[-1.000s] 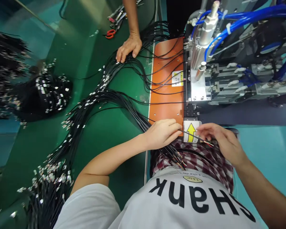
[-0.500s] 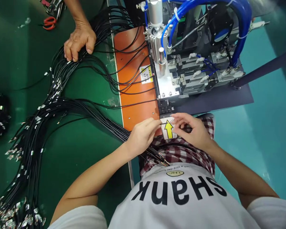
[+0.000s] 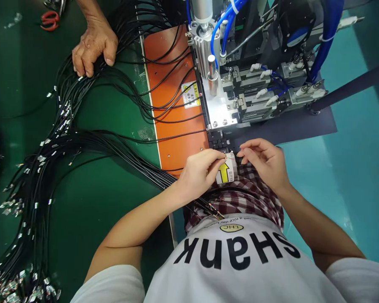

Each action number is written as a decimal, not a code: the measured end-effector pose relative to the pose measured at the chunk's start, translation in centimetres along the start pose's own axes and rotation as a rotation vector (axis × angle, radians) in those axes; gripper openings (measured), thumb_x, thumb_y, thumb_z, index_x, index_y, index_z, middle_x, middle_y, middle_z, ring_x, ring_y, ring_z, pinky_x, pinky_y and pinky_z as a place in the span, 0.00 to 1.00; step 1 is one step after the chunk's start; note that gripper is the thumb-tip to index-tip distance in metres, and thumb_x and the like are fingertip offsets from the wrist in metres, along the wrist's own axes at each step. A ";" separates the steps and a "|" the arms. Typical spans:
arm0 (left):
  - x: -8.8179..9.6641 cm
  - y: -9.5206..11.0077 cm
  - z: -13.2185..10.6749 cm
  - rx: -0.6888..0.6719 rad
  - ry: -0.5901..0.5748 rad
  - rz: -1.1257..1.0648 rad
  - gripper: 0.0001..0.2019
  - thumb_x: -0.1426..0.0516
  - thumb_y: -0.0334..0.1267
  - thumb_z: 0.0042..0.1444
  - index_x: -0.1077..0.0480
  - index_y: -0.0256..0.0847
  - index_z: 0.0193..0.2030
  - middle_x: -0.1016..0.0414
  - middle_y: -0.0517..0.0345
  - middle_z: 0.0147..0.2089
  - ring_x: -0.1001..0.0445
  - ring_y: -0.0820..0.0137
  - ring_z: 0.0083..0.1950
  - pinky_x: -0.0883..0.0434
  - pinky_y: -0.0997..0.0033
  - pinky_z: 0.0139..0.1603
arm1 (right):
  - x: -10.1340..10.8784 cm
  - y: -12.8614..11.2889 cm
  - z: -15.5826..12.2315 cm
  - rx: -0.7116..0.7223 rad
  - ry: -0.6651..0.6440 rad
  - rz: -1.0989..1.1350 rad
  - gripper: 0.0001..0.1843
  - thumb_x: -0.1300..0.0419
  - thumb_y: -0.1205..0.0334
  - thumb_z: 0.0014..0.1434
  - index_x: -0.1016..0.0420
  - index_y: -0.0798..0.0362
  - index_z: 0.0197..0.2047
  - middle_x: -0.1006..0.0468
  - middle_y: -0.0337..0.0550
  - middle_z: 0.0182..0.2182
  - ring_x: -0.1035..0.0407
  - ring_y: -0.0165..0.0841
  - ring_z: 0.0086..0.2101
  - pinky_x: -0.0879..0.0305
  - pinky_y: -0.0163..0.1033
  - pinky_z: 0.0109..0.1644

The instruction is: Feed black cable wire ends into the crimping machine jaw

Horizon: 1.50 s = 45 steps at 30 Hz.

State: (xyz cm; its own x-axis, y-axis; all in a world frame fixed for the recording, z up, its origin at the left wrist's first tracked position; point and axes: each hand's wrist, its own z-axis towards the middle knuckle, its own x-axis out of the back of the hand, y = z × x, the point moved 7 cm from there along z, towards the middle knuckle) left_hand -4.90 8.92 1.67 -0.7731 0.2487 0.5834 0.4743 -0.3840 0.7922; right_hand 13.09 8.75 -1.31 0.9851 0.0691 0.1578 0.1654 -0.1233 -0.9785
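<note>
My left hand (image 3: 199,170) pinches a thin black cable (image 3: 174,170) near its stripped end, over the yellow arrow label (image 3: 225,171) at the machine's front corner. Fine coloured wires (image 3: 231,157) stick out past the fingertips towards the right. Just beyond those wires, my right hand (image 3: 267,163) hovers with loosely bent fingers, thumb and forefinger slightly apart, and I see nothing between them. A bundle of black cables (image 3: 145,162) runs under my left forearm to my lap, where several stripped ends (image 3: 216,212) lie.
Several cables cross the orange plate (image 3: 173,139) into the machine (image 3: 221,101), which carries cylinders and blue hoses. Another person's hand (image 3: 96,48) rests on the cable pile (image 3: 66,109) on the green table (image 3: 97,235). Red-handled pliers (image 3: 50,20) lie at the far left.
My left hand has moved right with the cable, over the arrow label. My right hand has drawn back to the right, away from the wire end. The view has shifted slightly.
</note>
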 end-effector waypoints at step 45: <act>-0.3 -1.0 -0.8 0.074 0.163 -0.108 0.03 0.41 0.35 0.63 0.26 0.38 0.39 0.23 0.58 0.33 0.27 0.75 0.33 0.29 0.75 0.35 | -2.4 1.9 1.3 -0.053 -0.150 0.182 0.09 0.26 0.57 0.51 0.18 0.51 0.32 0.20 0.38 0.28 0.30 0.27 0.27 0.33 0.34 0.31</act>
State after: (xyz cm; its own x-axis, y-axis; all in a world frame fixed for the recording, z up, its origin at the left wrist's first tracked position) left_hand -5.49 8.53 0.58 -0.8764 0.1353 0.4623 0.4099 -0.2947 0.8632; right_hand 10.96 9.59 -3.76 0.9814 0.1867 -0.0456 -0.0077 -0.1991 -0.9799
